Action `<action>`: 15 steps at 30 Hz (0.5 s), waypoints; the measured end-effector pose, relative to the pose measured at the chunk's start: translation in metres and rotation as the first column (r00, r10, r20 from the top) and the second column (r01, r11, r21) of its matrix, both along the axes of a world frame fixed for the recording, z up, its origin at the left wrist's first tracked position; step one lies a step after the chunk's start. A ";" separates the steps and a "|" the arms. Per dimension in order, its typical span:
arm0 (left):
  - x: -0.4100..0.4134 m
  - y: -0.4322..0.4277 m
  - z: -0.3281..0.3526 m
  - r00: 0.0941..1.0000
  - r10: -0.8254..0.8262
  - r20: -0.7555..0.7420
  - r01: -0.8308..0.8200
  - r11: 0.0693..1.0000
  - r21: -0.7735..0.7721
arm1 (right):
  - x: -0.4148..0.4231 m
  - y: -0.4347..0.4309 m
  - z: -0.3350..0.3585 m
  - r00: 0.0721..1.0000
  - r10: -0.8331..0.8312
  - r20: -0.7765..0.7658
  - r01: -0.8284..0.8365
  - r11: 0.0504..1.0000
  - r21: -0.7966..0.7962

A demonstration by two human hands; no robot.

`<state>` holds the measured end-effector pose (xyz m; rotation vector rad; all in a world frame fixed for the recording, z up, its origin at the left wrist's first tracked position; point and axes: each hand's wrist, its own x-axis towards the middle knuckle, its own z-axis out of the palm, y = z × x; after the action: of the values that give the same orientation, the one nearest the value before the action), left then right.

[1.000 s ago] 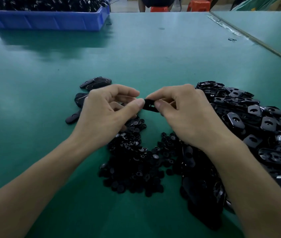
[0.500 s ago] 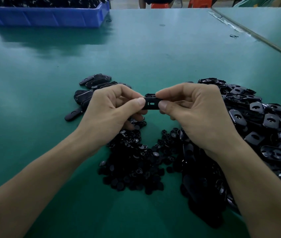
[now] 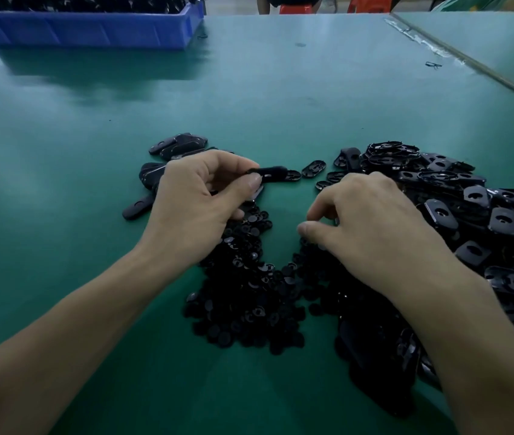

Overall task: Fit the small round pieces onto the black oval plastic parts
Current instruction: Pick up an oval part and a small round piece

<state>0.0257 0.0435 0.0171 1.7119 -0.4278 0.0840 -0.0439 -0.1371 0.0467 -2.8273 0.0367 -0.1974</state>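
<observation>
While our left hand (image 3: 199, 211) hovers over the green table (image 3: 281, 89), its grip is closed on one black oval part (image 3: 271, 174). The thumb and forefinger pinch the part's left end, so the piece juts out to the right, roughly level. Our right hand (image 3: 375, 237) sits lower and to the right, knuckles up. Its fingers curl down at the far right edge of the pile of small round pieces (image 3: 249, 296). Thumb and forefinger stand a narrow gap apart, and we cannot tell whether that grip holds a piece.

The pile spreads between and beneath our two wrists, near us. To its right, touching it, a big heap of oval parts (image 3: 485, 221) runs from mid-table to the near right edge. Some of these show their hollow undersides, others a flat face with a hole. A few loose ovals (image 3: 314, 168) lie on the table between the held part and that heap. Beyond our left hand and to its left, a small cluster of ovals (image 3: 177, 144) lies well apart from the big heap.

At the far left corner stands a blue bin (image 3: 92, 32) filled with dark parts. A second green table (image 3: 500, 42) abuts ours at the far right. A red stool (image 3: 295, 8) shows beyond the far edge.
</observation>
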 end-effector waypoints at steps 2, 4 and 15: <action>0.001 0.000 -0.001 0.999 0.020 0.025 -0.020 1.000 0.014 | -0.001 0.004 0.001 0.999 0.000 -0.043 -0.002 0.998 -0.061; 0.002 0.001 -0.001 0.998 0.045 0.047 -0.047 0.998 0.034 | -0.001 0.005 0.001 0.999 -0.001 -0.048 -0.003 0.997 -0.082; -0.002 -0.002 -0.002 1.000 -0.025 -0.010 0.024 0.997 -0.070 | 0.004 0.007 -0.008 0.993 0.077 0.088 -0.095 0.972 0.214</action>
<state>0.0238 0.0419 0.0150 1.6376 -0.4332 0.0712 -0.0401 -0.1302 0.0387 -2.5942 -0.0774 -0.2684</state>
